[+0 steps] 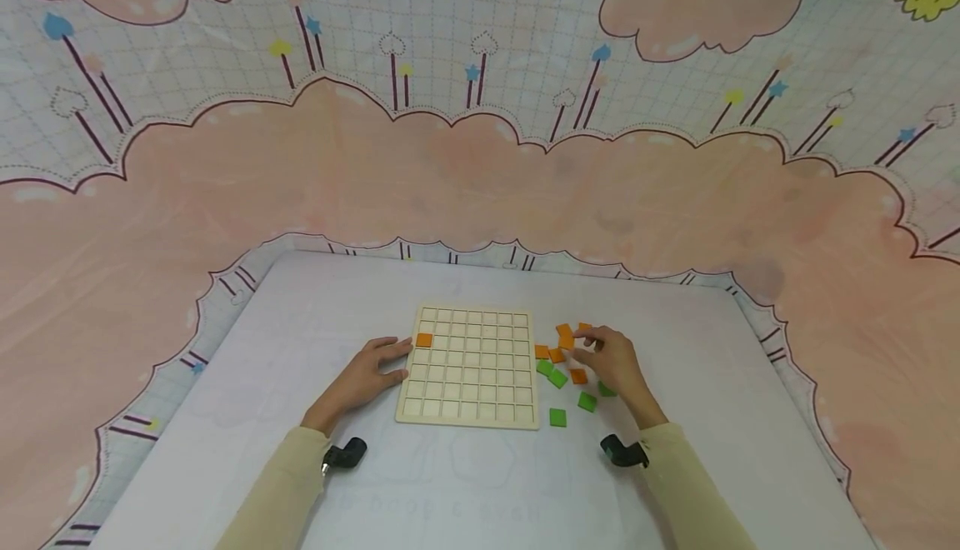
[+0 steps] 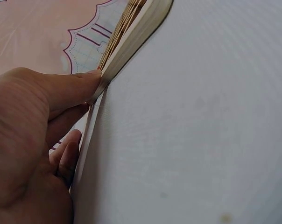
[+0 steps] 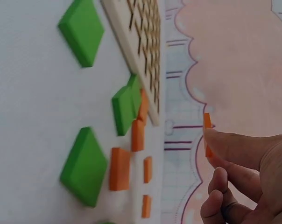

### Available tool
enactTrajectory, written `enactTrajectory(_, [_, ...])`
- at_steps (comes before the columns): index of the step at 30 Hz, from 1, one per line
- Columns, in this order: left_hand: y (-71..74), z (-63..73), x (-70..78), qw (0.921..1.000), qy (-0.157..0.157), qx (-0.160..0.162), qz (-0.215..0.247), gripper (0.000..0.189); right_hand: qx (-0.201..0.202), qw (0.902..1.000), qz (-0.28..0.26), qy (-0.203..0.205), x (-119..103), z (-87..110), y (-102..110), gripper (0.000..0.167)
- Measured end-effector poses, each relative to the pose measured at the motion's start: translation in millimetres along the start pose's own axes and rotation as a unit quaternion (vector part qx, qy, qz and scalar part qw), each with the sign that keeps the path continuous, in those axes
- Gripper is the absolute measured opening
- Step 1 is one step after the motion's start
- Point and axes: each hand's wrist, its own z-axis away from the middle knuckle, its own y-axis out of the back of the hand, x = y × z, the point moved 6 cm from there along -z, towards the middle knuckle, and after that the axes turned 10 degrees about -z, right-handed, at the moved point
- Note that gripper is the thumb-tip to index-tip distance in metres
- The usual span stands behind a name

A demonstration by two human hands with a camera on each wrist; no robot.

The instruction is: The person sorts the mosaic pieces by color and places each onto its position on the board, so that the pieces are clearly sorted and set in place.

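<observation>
A pale wooden grid board (image 1: pixel 475 360) lies on the white table, with one orange square tile (image 1: pixel 423 340) in a cell near its upper left corner. My left hand (image 1: pixel 367 373) touches the board's left edge with thumb and fingertips; in the left wrist view the thumb (image 2: pixel 80 86) rests against that edge. To the right of the board, my right hand (image 1: pixel 615 364) is over the loose tiles. In the right wrist view it pinches an orange tile (image 3: pixel 207 121) between thumb and finger, raised above the table. Its fingers partly cover that tile.
Several loose orange tiles (image 1: pixel 578 377) and green tiles (image 1: pixel 557 417) lie scattered right of the board, some touching one another. The white tabletop (image 1: pixel 465 483) extends around them. A patterned pink cloth (image 1: pixel 480 175) hangs behind the table.
</observation>
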Motion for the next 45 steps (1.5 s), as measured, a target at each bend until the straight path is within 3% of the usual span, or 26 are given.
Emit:
enactTrajectory(13, [-0.6,1.7,-1.3,1.0000,0.008,-0.003,0.005,0.057,-0.005,0.9998,-0.013,0.016,-32.7,-7.4,-20.6,0.028])
enactTrajectory(29, [-5.3,1.0,-4.9,0.9998,0.019,-0.004,0.008,0.057,-0.024,0.9964,-0.057,0.059,-59.1,-7.0,-57.9,0.024])
enactTrajectory(45, [-1.5,0.0,-2.2,0.9998,0.014,-0.004,0.012,0.057,-0.041,0.9929,-0.088,0.069,-77.4,-12.2,-86.3,0.024])
